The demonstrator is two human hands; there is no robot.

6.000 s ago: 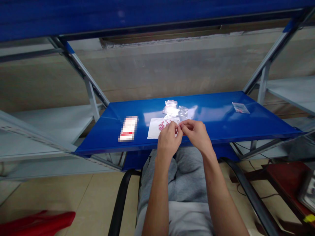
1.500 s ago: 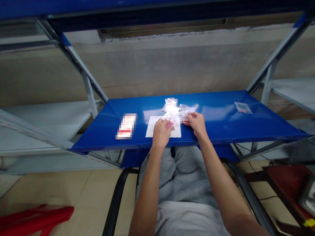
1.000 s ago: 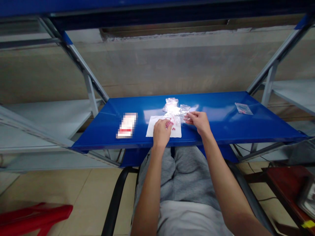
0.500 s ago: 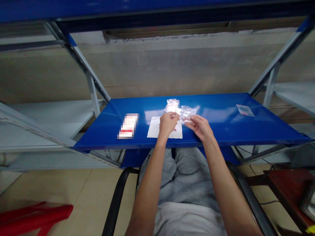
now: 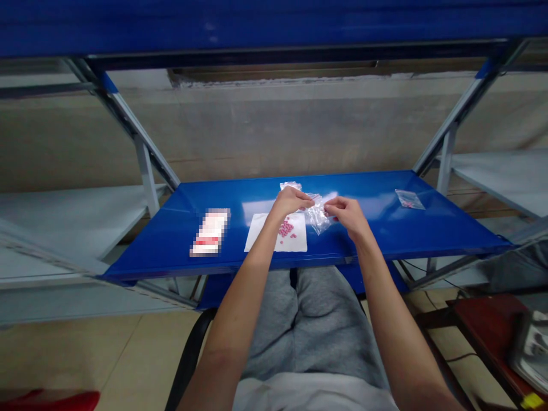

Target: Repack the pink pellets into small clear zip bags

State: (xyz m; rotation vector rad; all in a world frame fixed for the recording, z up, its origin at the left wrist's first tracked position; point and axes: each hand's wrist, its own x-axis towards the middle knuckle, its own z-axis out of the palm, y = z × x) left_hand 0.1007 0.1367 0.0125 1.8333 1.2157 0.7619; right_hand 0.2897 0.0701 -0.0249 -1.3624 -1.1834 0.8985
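Between my two hands hangs a clear zip bag [image 5: 317, 218], its lower corner pointing down. My left hand [image 5: 290, 201] pinches its upper left side, thumb and fingers together. At the bag's right edge my right hand [image 5: 347, 214] has its fingertips closed on the plastic. Small pink bead-like pieces [image 5: 286, 228] lie in a loose cluster on a white sheet [image 5: 256, 235], below and left of the bag. Behind my left hand is a pile of clear zip bags [image 5: 290, 185], partly hidden by it.
A blurred-out pale item with a red band [image 5: 209, 231] lies on the left of the blue shelf [image 5: 363, 228]. Another zip bag with pink pieces [image 5: 410, 200] lies at the right. Metal uprights [image 5: 148, 171] and an upper blue shelf [image 5: 274, 28] frame the space.
My left hand has moved off the white sheet to the bag, uncovering the pink pieces. The bag is now held between both hands. The view has tilted and shifted slightly.
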